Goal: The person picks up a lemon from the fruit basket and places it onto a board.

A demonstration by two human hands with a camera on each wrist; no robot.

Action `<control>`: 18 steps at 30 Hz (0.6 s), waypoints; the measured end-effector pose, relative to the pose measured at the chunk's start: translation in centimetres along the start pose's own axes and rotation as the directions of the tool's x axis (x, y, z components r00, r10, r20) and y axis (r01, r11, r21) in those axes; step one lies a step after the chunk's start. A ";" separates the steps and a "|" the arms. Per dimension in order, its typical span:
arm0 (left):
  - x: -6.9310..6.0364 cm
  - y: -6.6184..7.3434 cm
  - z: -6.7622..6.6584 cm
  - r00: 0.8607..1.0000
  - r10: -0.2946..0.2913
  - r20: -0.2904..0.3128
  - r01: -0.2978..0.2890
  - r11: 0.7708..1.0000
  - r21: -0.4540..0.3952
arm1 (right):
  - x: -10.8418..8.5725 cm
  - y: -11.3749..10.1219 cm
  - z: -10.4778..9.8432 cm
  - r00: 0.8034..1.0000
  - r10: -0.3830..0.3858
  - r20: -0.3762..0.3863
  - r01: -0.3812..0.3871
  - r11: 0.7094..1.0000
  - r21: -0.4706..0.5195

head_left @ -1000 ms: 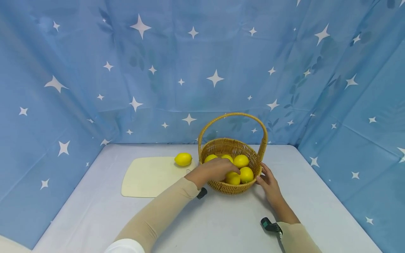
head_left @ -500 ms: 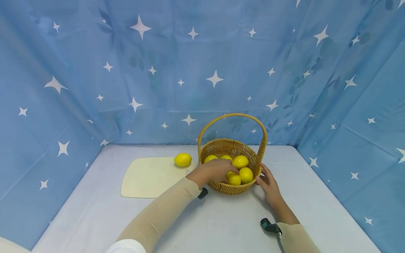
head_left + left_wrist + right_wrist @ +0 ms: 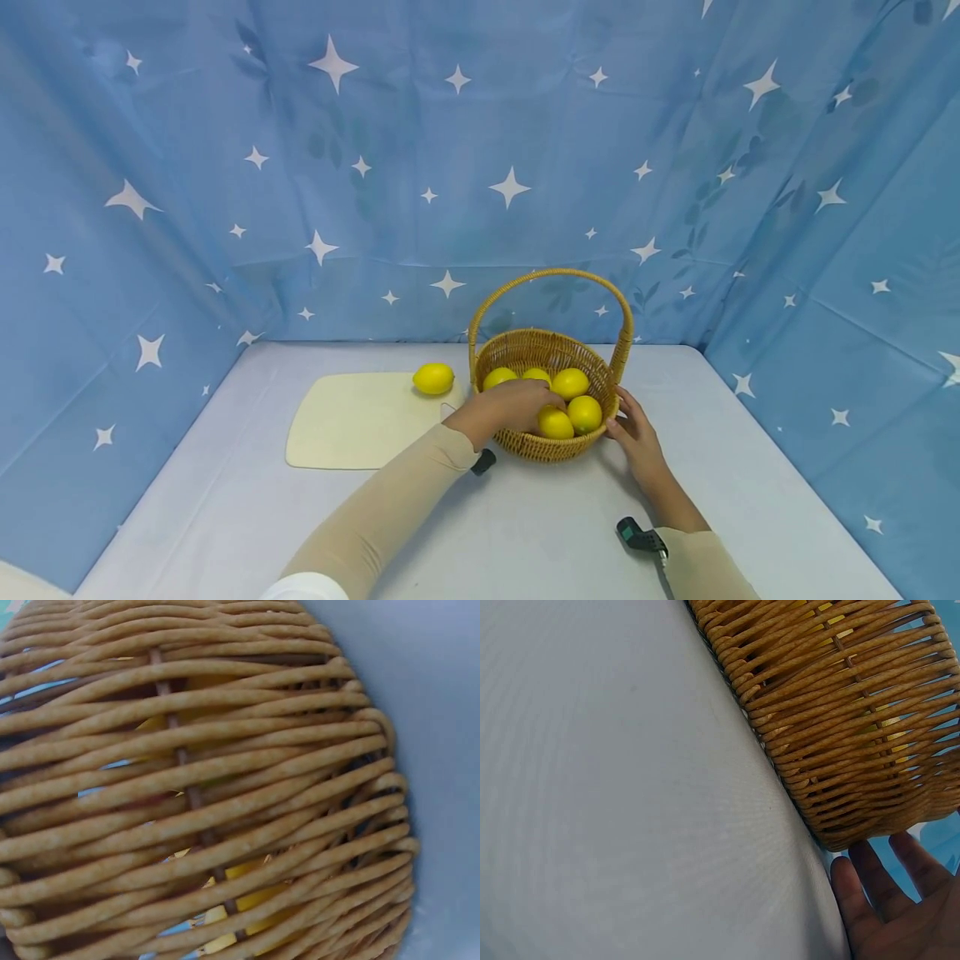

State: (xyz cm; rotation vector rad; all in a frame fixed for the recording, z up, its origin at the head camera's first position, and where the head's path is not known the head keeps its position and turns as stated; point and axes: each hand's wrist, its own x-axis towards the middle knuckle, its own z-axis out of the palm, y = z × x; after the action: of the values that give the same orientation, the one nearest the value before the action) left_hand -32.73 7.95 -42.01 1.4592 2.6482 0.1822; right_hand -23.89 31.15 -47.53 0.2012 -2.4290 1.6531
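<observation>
A brown wicker basket [image 3: 543, 450] with a tall arched handle holds several lemons [image 3: 571, 383]. My left hand [image 3: 517, 404] reaches over its left rim, fingers bent down among the fruit, beside a front lemon [image 3: 556, 423]. What lies under the palm is hidden. Only the basket's woven wall [image 3: 195, 765] fills the left wrist view, yellow showing through its gaps. My right hand [image 3: 637, 433] touches the basket's right side; in the right wrist view the spread fingers [image 3: 885, 889] meet the wicker.
A cream cutting board [image 3: 352, 421] lies left of the basket, with one lemon [image 3: 433, 378] on its far right corner. The white tabletop [image 3: 525, 533] is backed by blue star-patterned curtains [image 3: 420, 167]. The left forearm crosses in front of the board.
The front lemon beside my left fingers has shifted slightly to the right. The left hand has drawn back a little to the left. My right hand and the basket stay nearly still.
</observation>
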 end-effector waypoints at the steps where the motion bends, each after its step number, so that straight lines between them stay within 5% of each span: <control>1: 0.0 0.0 0.0 1.000 -0.003 -0.002 0.003 1.000 -0.019 | 0.0 0.0 0.0 1.000 -0.004 0.000 0.004 1.000 0.002; 10: -0.2 -0.7 0.2 0.999 -0.044 -0.017 0.042 0.992 -0.116 | 0.0 -0.1 0.2 1.000 -0.027 -0.002 0.027 1.000 -0.004; 18: -1.0 -1.2 0.2 0.992 -0.085 -0.092 0.068 0.983 -0.172 | 0.1 0.1 0.0 1.000 -0.022 0.001 0.022 1.000 -0.012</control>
State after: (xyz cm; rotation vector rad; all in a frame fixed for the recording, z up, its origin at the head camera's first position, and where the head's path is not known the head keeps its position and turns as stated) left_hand -33.13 6.44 -42.31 1.3261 2.6839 0.4716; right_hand -24.00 31.19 -47.63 0.2267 -2.4278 1.6299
